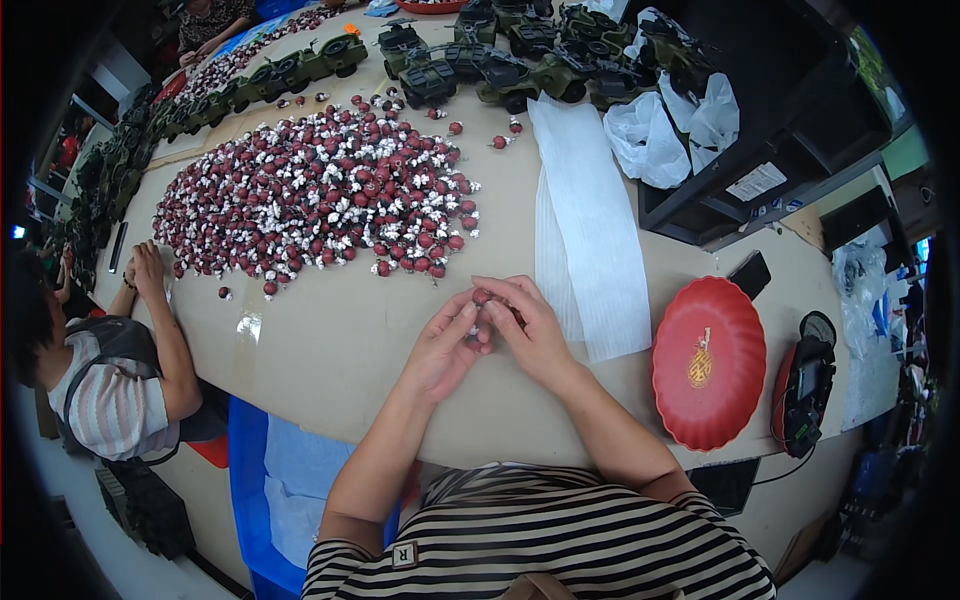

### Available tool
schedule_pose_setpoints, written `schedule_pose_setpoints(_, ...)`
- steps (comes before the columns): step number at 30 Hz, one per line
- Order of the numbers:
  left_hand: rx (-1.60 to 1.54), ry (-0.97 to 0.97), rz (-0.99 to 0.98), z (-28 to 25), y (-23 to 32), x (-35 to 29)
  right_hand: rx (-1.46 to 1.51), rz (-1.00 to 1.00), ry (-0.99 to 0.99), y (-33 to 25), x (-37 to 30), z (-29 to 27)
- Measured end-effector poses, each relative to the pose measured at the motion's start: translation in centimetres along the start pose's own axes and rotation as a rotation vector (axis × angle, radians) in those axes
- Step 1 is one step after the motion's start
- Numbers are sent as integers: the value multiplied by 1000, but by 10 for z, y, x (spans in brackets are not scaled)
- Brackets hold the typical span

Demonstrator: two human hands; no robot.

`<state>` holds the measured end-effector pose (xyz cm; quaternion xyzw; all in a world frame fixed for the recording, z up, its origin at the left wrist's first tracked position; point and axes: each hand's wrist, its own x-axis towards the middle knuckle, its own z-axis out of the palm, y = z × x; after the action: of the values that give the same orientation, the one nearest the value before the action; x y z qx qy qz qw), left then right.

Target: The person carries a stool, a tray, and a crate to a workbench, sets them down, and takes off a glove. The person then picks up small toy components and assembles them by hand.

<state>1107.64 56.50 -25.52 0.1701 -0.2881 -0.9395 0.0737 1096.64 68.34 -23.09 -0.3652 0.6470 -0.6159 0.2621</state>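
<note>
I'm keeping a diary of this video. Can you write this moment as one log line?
left hand: on red ball | right hand: on same ball | ball pile: ahead | red plate: right

Desk (pixel 330 350): tan. Heap of small pieces (pixel 320 195): dark red with white. Piece in the hands (pixel 483 296): dark red. Scalloped plate (pixel 708 362): bright red, gold emblem at centre. Toy vehicles (pixel 480 60): dark green, black wheels. Foam sheets (pixel 590 230): white. Shirt (pixel 540 545): black and white stripes.
</note>
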Motion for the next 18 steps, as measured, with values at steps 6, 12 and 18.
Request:
schedule_pose_setpoints(6, 5, -2, 11, 1, 0, 0, -48, -67, 1, 5, 0, 0)
schedule_pose_setpoints(12, -1, -1, 20, 4, 1, -1, -74, -66, 6, 5, 1, 0)
schedule_pose_setpoints(18, -3, 11, 17, 4, 2, -1, -70, -60, 1, 6, 1, 0)
